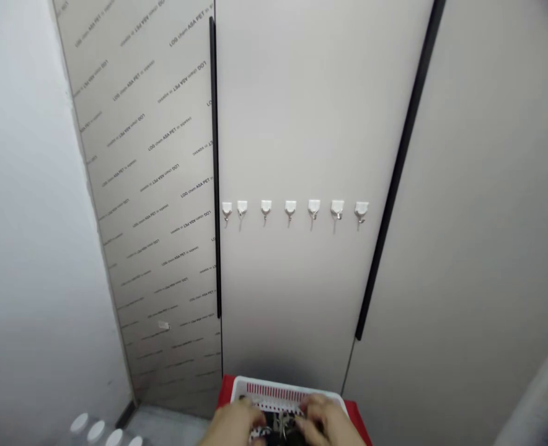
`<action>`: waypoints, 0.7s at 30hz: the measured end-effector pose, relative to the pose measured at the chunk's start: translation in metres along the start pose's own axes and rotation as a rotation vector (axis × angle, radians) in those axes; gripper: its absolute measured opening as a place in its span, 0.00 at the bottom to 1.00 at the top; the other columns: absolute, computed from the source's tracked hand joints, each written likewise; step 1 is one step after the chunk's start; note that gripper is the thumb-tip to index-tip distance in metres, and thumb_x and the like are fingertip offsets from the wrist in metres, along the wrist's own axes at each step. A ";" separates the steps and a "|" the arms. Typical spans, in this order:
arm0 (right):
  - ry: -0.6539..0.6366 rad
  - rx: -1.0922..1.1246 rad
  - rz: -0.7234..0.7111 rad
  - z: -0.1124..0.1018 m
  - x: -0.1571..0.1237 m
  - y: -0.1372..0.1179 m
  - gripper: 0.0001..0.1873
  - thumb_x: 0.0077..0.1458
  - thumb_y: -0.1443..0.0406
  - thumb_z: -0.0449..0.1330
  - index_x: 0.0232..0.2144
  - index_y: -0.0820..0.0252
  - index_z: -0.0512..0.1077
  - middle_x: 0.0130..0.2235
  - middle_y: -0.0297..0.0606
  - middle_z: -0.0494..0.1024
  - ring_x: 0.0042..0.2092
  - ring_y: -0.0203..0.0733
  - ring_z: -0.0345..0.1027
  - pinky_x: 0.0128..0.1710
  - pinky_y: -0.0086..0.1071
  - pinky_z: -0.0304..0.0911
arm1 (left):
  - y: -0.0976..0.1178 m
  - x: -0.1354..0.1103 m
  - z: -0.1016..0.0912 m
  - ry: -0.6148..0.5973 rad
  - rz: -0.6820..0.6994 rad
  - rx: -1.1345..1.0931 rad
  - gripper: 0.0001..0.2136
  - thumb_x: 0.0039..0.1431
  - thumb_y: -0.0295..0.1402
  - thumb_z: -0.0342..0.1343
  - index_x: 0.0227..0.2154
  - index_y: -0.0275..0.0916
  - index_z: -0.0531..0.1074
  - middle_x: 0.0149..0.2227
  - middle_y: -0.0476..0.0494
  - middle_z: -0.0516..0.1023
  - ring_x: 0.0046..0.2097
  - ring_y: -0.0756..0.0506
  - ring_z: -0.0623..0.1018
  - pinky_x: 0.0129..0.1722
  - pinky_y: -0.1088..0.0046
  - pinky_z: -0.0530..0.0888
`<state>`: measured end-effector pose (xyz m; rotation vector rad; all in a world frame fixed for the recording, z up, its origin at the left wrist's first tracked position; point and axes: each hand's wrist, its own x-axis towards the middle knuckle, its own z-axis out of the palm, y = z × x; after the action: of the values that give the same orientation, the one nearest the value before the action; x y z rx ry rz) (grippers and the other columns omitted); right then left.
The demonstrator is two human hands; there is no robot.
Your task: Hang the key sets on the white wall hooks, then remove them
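Observation:
My left hand point(234, 424) and my right hand point(327, 421) reach into a white slotted plastic basket point(336, 398) at the bottom edge of the head view. Between them lies a jumble of small dark items with shiny metal rings point(283, 424), too blurred to name. The fingers of my left hand curl down at the left of this jumble. On the right, my right hand's fingers and thumb close around something dark. Above the basket, a row of several white adhesive hooks point(291, 208) with metal prongs is fixed to a pale cabinet door point(297, 124).
The basket rests on something red point(357, 418). Long black handles point(215, 167) run along the door edges. A panel with printed film point(148, 186) stands to the left, beside a white wall point(27, 217). Several white-lidded containers point(96, 430) stand at the lower left.

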<state>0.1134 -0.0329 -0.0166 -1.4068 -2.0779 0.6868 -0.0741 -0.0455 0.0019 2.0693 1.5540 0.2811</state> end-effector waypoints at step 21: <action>-0.275 1.113 -0.091 -0.121 0.076 -0.124 0.30 0.41 0.44 0.27 0.06 0.60 0.46 0.08 0.26 0.44 0.11 0.26 0.36 0.12 0.23 0.35 | 0.106 0.048 -0.136 -0.164 0.415 -1.127 0.27 0.43 0.54 0.23 0.06 0.36 0.47 0.08 0.54 0.46 0.12 0.58 0.49 0.13 0.80 0.48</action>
<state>0.0887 0.0117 0.1654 -0.5815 -1.4343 1.6999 -0.0349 0.0176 0.1648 1.3850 0.5638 0.8712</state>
